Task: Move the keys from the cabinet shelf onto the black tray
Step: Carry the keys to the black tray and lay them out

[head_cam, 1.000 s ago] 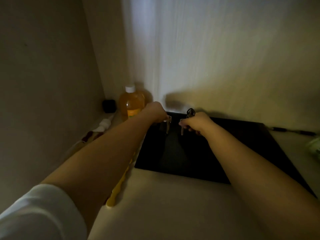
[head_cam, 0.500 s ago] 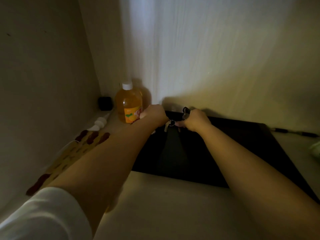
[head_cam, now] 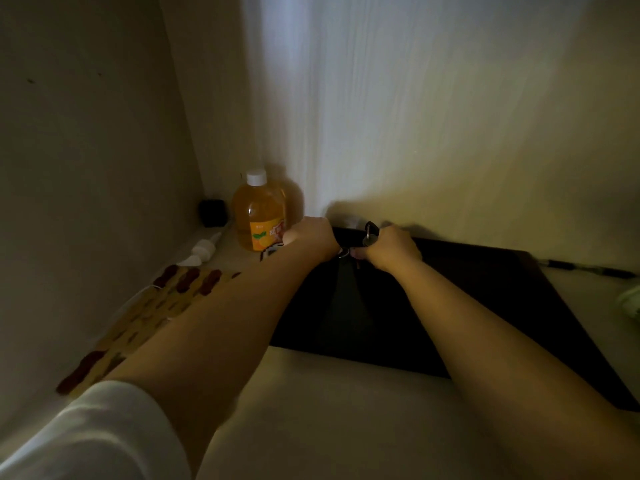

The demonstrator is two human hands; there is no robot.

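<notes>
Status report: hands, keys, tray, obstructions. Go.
Both hands over the black tray's far edge. Right hand shut on keys; left hand at the key ring, grip unclear. Orange bottle beside left hand, not blocking.

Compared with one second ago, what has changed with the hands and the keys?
The left hand and right hand drew closer together and sank toward the black tray, still gripping the keys. The orange bottle stayed in the corner.

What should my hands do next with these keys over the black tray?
Probably lower them and let go. Both hands, left hand and right hand, grip the keys at the far edge of the black tray, so a small drop should land them on it.
</notes>
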